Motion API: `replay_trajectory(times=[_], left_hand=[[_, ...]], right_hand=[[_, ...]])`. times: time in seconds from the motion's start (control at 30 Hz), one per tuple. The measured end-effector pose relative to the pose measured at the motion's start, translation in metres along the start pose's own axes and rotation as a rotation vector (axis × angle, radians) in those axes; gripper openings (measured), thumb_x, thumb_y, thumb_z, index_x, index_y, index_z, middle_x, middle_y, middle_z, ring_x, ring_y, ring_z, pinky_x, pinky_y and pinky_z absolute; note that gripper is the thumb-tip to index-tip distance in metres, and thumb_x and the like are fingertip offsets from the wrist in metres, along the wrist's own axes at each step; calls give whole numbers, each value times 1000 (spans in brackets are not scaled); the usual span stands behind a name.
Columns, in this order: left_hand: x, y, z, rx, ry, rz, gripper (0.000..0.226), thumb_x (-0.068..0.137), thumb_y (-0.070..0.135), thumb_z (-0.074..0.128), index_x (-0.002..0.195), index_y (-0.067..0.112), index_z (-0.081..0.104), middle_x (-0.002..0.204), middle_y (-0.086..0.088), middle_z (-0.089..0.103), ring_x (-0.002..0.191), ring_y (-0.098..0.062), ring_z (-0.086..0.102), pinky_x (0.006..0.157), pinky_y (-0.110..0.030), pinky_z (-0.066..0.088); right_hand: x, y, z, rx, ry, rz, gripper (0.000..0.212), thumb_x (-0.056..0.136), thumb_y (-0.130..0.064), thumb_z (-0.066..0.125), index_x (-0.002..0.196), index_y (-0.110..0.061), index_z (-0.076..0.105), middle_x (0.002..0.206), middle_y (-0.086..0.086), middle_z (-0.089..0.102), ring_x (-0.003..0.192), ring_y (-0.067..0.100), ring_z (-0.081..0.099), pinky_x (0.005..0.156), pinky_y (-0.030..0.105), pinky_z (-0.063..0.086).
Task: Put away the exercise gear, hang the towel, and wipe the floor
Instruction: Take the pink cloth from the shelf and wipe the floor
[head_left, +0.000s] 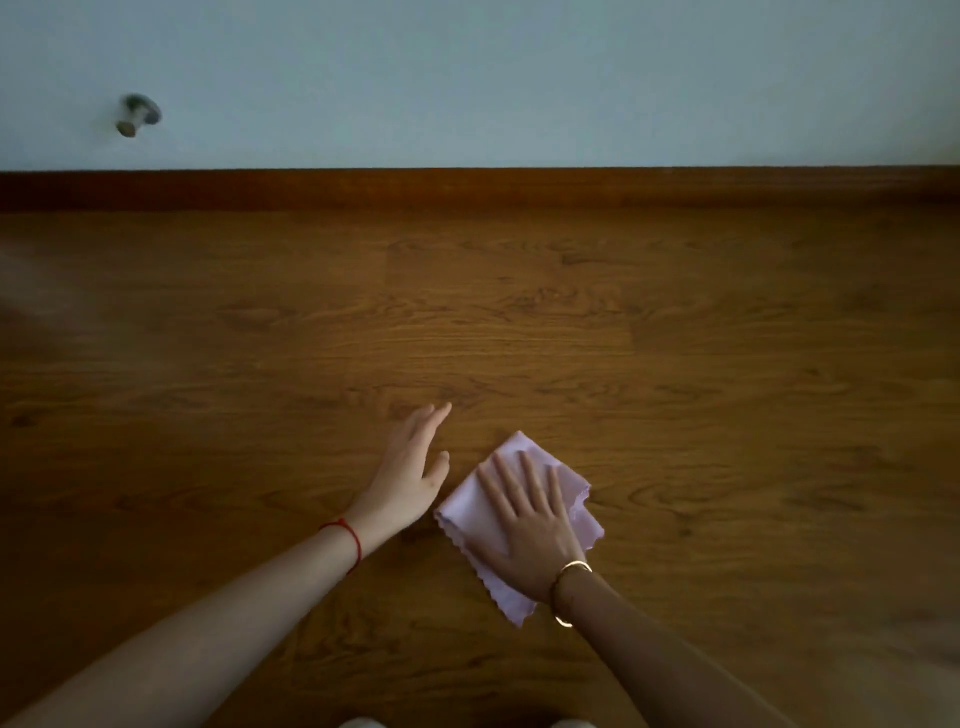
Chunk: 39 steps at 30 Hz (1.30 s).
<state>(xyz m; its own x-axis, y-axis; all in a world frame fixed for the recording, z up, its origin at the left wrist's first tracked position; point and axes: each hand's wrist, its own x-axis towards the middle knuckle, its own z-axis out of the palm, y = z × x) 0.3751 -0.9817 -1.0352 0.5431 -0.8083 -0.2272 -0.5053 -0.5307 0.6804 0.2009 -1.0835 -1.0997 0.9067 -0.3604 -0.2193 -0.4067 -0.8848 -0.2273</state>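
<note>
From the head camera, looking down, the wooden floor (519, 322) fills most of the view and runs up at 12 o'clock to a dark wooden skirting board (467, 189) under a pale wall (519, 78).

The pink cloth (465, 512) lies flat on the boards just below the middle of the view, toward 5 o'clock. It is turned so that one corner points to 12 o'clock, and its scalloped edge shows along the near left side. The right hand (530, 525) lies palm down on top of it, covering its middle. The fingers are straight and a little spread, gripping nothing, and they point toward 11 o'clock. A gold bangle (569, 587) circles that wrist at the cloth's 6 o'clock corner.

The left hand (410, 467) is at the cloth's 10 o'clock, just beside it but clear of it. Its fingers are straight and close together, reaching toward 1 o'clock, with the thumb held out to the side, and it holds nothing. I cannot tell whether it touches the boards or hovers just above them. A thin red string (345, 540) is tied around that wrist.

Far off at 10 o'clock, a small metal knob (137, 114) sticks out of the wall above the skirting, too blurred to make out further.

Both bare forearms come in from the lower edge, at 7 and 5 o'clock.
</note>
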Motion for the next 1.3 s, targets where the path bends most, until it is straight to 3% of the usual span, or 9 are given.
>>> replay_trajectory(times=[0.13,0.33,0.5,0.6,0.73,0.87,1.0,1.17,1.3], left_hand=[[14,33,29,4,-95,69,56,102,21,50,155,25,30,162,2,25,152,-17,17,122,-37,21],[27,68,67,-16,-178,74,59,99,21,56,153,22,32,156,-2,33,143,-21,35,117,-39,34],[38,81,94,16,-241,64,62,97,28,60,153,22,32,153,-3,36,139,-22,38,115,-40,37],[49,88,107,25,-240,14,68,95,35,62,154,21,30,149,-5,37,132,-25,44,109,-42,43],[68,99,118,19,-237,8,69,91,34,67,150,16,37,135,-4,48,122,-23,49,101,-31,44],[83,105,125,70,-199,32,26,85,21,71,109,17,64,110,-2,59,105,-20,55,79,-24,42],[96,108,119,25,-205,5,7,85,19,69,86,19,62,96,1,58,89,-13,55,64,-18,36],[115,113,87,-198,-129,-67,9,91,19,63,98,15,59,84,5,59,76,-8,54,60,-19,37],[126,134,34,-402,-1,-109,12,92,13,61,103,11,59,87,3,60,78,-8,56,64,-13,43]], right_hand=[[-26,45,-13,52,13,299,90,88,-78,20,157,-27,-8,165,-1,-11,150,32,-20,119,53,-16],[-31,89,-29,277,66,668,90,86,-79,22,157,-31,-7,164,-7,-15,151,31,-18,119,54,-13],[-38,127,-50,381,448,946,62,92,-44,52,147,-18,35,153,10,34,140,33,29,112,49,29],[-47,154,-56,436,452,1201,47,87,-26,55,128,-6,49,135,17,49,124,38,40,104,48,32],[-51,173,-56,555,418,1129,22,84,-25,60,100,-10,60,104,12,68,106,37,55,92,46,45],[-46,174,-57,624,405,1064,10,81,-18,58,85,-9,61,83,6,65,90,34,58,77,41,50],[-41,177,-69,724,428,1000,9,86,-16,59,84,-9,55,70,-1,56,65,20,53,52,26,38],[-18,177,-94,893,316,915,10,89,-20,61,90,-11,56,74,-3,57,67,15,53,56,26,43],[18,161,-136,1199,260,897,14,88,-15,64,98,-6,59,83,5,63,80,23,63,75,46,58]])
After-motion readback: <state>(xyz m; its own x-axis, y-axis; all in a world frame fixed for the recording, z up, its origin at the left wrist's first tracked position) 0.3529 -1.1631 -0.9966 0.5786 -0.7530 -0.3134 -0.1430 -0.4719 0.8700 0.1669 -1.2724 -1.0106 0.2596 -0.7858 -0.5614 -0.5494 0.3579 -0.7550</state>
